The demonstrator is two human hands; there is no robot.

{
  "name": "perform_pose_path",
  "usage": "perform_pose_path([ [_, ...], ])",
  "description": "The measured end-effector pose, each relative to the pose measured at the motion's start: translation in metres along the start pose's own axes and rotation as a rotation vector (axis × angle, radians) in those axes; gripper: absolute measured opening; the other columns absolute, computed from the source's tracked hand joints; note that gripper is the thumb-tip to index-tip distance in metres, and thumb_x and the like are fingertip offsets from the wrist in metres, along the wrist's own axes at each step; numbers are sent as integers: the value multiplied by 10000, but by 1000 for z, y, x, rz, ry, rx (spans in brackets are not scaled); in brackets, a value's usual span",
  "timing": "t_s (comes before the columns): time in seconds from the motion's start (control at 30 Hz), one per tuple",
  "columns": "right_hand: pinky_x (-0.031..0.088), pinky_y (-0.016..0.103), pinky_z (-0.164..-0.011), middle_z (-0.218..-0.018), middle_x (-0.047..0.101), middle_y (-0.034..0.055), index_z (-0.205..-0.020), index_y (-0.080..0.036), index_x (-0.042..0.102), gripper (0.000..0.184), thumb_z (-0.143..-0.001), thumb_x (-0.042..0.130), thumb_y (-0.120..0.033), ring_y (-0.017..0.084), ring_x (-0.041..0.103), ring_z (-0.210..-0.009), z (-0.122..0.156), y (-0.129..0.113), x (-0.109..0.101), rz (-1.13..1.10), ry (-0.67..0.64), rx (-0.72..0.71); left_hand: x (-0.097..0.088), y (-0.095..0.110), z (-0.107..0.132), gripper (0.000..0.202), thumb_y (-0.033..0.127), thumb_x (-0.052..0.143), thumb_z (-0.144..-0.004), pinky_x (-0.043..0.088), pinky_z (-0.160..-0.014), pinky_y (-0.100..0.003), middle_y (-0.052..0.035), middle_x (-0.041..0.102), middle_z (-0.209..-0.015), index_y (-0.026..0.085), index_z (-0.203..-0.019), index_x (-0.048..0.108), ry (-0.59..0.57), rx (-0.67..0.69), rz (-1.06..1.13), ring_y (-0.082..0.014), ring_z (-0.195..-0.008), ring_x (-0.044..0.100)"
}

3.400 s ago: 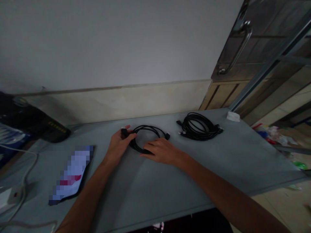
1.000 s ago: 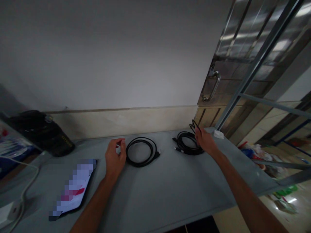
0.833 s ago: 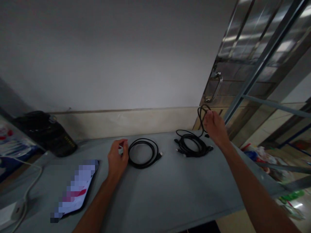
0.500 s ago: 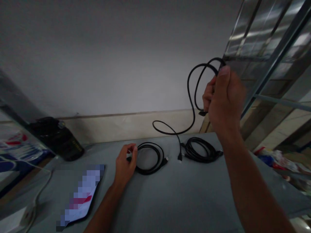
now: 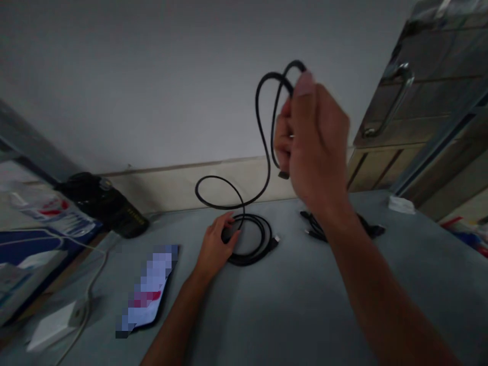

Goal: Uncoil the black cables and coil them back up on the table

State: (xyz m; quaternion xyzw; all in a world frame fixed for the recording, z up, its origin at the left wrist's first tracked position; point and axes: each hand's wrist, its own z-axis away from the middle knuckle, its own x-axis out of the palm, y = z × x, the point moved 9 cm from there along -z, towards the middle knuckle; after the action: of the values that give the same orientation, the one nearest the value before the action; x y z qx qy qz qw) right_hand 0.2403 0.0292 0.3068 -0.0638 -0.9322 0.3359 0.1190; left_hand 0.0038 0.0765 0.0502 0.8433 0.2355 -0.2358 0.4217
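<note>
My right hand (image 5: 314,137), raised in front of the wall, is closed round a black cable (image 5: 263,134). Loops of it stick out above the fist, and a flat dark plug end (image 5: 283,175) pokes out below. From there the cable hangs in a wide loop to the left, its lower end dropping toward the table by my left hand (image 5: 219,244). That hand has its thumb and fingers apart at the left side of a coiled black cable (image 5: 263,254), whose metal-tipped plug points right. A second black coil (image 5: 316,229) lies partly behind my right forearm.
On the grey table (image 5: 267,315) lie a phone (image 5: 148,290) with a blurred screen, a white adapter (image 5: 57,325) with a pale cord, and a small white item (image 5: 401,204). A black bottle (image 5: 107,203) stands tilted in view at the left, near a metal post.
The view has turned to the right. My left hand has opened its fingers at the coil, and the hanging cable end has come over beside it. My right hand still holds its cable aloft.
</note>
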Motion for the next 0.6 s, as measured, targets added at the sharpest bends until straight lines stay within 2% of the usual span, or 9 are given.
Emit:
perform_pose_path([
  [0.13,482,293,-713,-834,622,-8,-975,-272,520,398,-1205,468,-593,164,648,-808,14,32,35,106,-347,51,8,-2,-1,358,349,759,-982,585,-1099,-566,-85,847,-1106,283,-1333,773,-70,4,-47,-342,-1114,786],
  [0.23,479,296,-845,-897,671,4,-921,-245,534,355,-1232,481,-408,156,647,-860,24,48,53,291,-576,38,8,-1,-1,362,383,809,-931,574,-1094,-573,-98,856,-1139,273,-1275,808,-60,19,-88,-372,-1135,780],
  [0.3,467,300,-922,-926,683,6,-876,-237,518,372,-1226,516,-363,155,633,-886,29,57,58,385,-670,27,8,1,-1,355,379,825,-905,565,-1079,-581,-99,857,-1126,273,-1244,831,-60,30,-115,-379,-1101,780],
  [0.4,480,289,-946,-933,685,4,-881,-230,523,439,-1228,489,-496,145,614,-896,29,71,56,416,-695,51,6,7,-2,293,372,805,-934,562,-1062,-560,-76,858,-1034,277,-1205,861,-66,38,-85,-347,-995,789],
  [0.5,506,268,-752,-849,660,-17,-912,-254,513,522,-1203,406,-675,137,615,-770,21,84,42,323,-645,125,-4,17,-3,273,399,815,-967,582,-1049,-509,-77,861,-1053,260,-1194,874,6,5,32,-314,-982,791],
  [0.6,458,291,-584,-813,646,-29,-945,-296,498,516,-1156,423,-761,155,636,-670,1,85,13,278,-486,112,-12,19,-2,289,432,865,-965,618,-977,-449,-82,863,-1115,256,-1193,882,81,-89,211,-282,-980,790],
])
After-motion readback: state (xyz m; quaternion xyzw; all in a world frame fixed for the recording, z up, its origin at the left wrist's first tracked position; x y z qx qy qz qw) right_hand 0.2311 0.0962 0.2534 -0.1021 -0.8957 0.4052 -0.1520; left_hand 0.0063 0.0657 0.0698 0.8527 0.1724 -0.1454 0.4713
